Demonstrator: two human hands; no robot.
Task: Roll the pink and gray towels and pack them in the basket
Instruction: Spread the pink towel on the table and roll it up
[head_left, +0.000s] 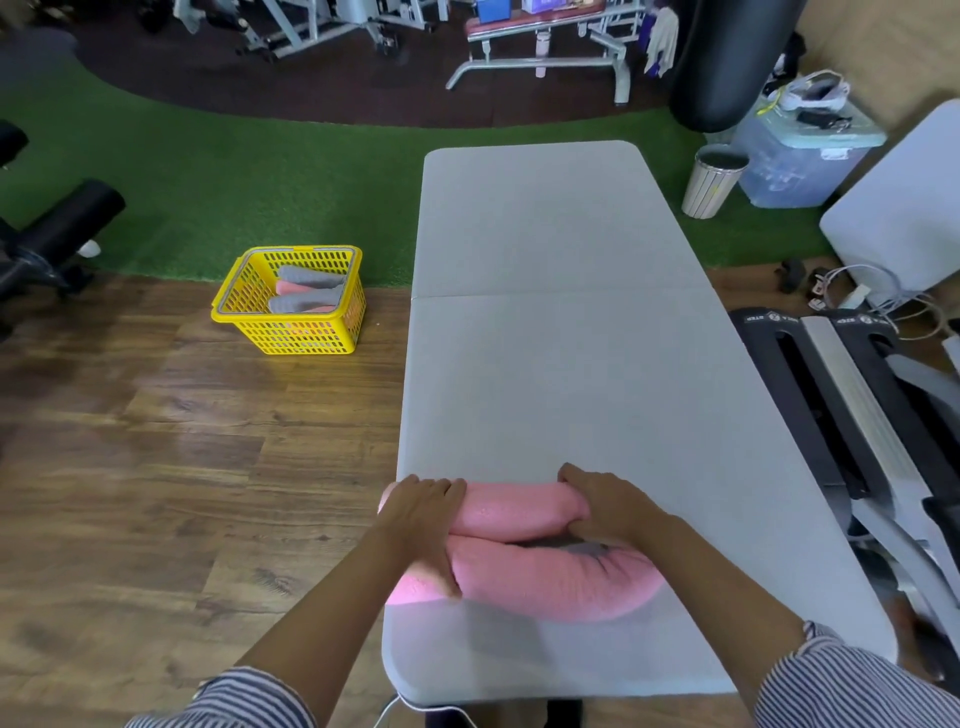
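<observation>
1. Fingers of both hands are on the soft pink terry towel, which lies across the near end of the long pale grey folding tabletop: my left hand is laid over its left end with the thumb reaching down the side, and my right hand is curled over the right end of the upper roll, gripping it.
2. I judge the step in hand to be the rolling. The towel shows as two thick pink folds, one behind the other, and whether they are one finished roll I cannot tell.
3. The next move, as I see it, calls for keeping the roll tight under both palms, then lifting it without letting it spring loose and carrying it off the left side of the tabletop.
4. The yellow plastic mesh basket stands on the wooden floor, well apart to my left and beyond the tabletop's edge. Rolled grey and pink towels already lie inside it, so part of the packing looks done.
5. Around: green turf behind the basket, black padded gym equipment at far left, a ribbed metal bin and a clear plastic storage box beyond the far right corner.
6. Nothing stands between me and the basket.
</observation>
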